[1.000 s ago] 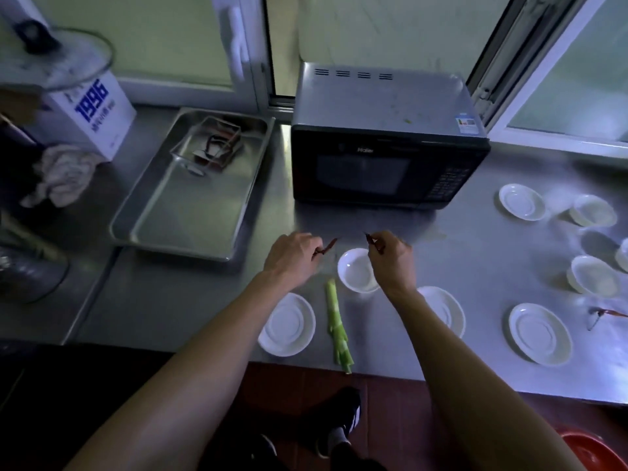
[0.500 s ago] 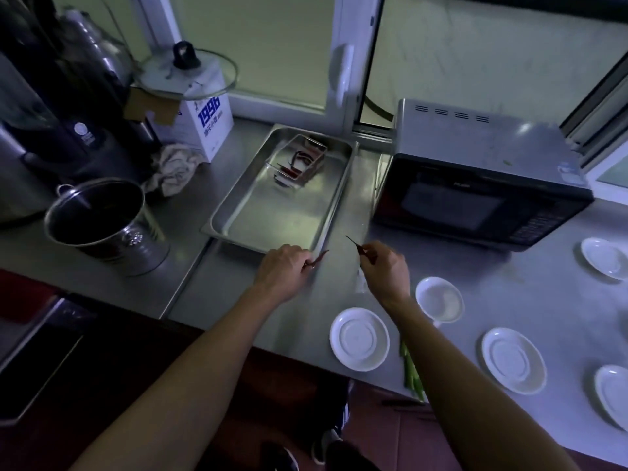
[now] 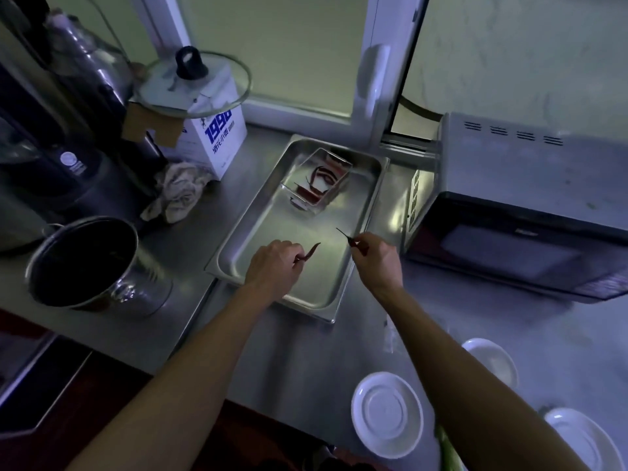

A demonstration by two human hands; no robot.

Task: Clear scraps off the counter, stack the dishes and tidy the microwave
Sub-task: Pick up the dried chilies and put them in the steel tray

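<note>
The left hand [image 3: 274, 266] pinches a curved dark red chilli scrap [image 3: 311, 251] between curled fingertips, its free end pointing up and to the right. The right hand [image 3: 375, 263] pinches a thin dark stalk-like scrap [image 3: 344, 233] the same way, its long axis slanting away to the far left. Both hands hang over the near half of the shallow rectangular steel tray [image 3: 365, 212], the left one further in, the right one just inside the tray's right rim.

The move ahead probably turns on the small clear rectangular container [image 3: 343, 164] at the tray's far end, which already holds red strips. It lies straight beyond both grips, along the tray's long axis, a little to the right of the left hand and a little to the left of the right. Neither hand looks clearly nearer, and each scrap's tip already leads toward it.

To the right stands the black and grey microwave [image 3: 530, 198]; white round saucers [image 3: 387, 414] sit unstacked on the near counter.
</note>
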